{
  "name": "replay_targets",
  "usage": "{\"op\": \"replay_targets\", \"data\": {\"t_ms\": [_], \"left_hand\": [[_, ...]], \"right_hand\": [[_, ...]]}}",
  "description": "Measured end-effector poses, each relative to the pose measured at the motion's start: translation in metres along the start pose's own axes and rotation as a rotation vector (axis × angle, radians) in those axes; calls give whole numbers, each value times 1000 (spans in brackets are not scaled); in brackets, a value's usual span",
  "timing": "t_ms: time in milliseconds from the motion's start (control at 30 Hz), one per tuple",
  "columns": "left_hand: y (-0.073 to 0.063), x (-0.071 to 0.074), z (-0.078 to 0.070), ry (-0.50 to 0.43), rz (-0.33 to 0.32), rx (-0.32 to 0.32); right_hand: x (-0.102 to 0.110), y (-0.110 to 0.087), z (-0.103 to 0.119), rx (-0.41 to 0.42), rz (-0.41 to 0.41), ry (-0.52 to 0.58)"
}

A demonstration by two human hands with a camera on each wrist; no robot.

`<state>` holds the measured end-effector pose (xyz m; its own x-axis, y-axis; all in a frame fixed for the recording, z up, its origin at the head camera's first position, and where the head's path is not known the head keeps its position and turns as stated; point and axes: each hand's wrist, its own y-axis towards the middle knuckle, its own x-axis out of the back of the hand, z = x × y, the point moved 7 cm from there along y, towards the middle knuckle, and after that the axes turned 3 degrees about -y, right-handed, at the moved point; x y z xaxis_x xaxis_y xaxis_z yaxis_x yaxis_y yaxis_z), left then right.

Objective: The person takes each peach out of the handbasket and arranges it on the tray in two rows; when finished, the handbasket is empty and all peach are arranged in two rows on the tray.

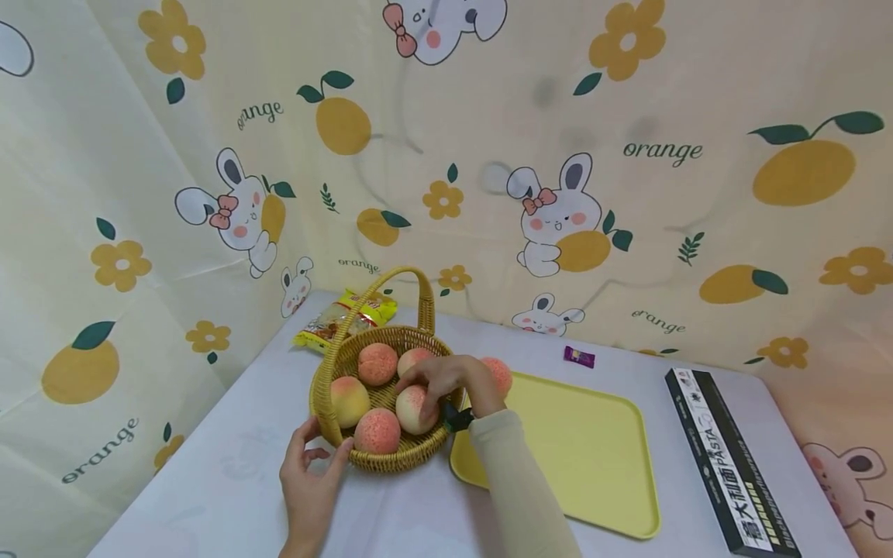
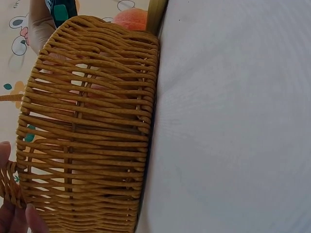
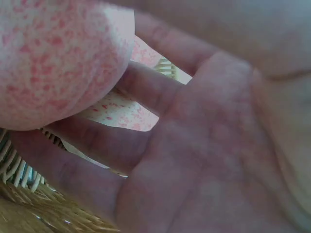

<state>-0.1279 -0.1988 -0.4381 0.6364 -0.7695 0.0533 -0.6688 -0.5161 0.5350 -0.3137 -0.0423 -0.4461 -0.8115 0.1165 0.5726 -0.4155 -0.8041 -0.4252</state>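
Observation:
A woven wicker basket (image 1: pixel 391 463) with a tall arched handle holds several pink and cream peaches. My left hand (image 1: pixel 310 480) grips the basket where the handle meets the rim, at its near left side; in the left wrist view, fingertips (image 2: pixel 36 221) show around that part beside the woven wall (image 2: pixel 92 131). Reaching in from the right, my right hand (image 1: pixel 446 377) curls its fingers round a pale peach (image 1: pixel 412 411). That speckled peach fills the upper left of the right wrist view, against the fingers (image 3: pixel 97 143). Another peach (image 1: pixel 377 432) lies close to my left thumb.
To the basket's right lies a yellow tray (image 1: pixel 586 457), with a peach (image 1: pixel 498 376) at its far left corner, partly behind my wrist. Behind the basket is a yellow snack bag (image 1: pixel 328 322). A small purple packet (image 1: pixel 579 356) and a long black pasta box (image 1: pixel 729 465) lie farther right.

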Motion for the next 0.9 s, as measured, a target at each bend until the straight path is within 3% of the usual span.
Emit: {"op": "replay_targets", "data": {"t_ms": [267, 533, 900], "left_hand": [[0, -1, 0, 20, 0, 5], [0, -2, 1, 35, 2, 28], [0, -2, 1, 25, -5, 67]], "right_hand": [[0, 1, 0, 41, -29, -31], [3, -1, -5, 64, -19, 33], [15, -10, 3, 180, -51, 42]]}}
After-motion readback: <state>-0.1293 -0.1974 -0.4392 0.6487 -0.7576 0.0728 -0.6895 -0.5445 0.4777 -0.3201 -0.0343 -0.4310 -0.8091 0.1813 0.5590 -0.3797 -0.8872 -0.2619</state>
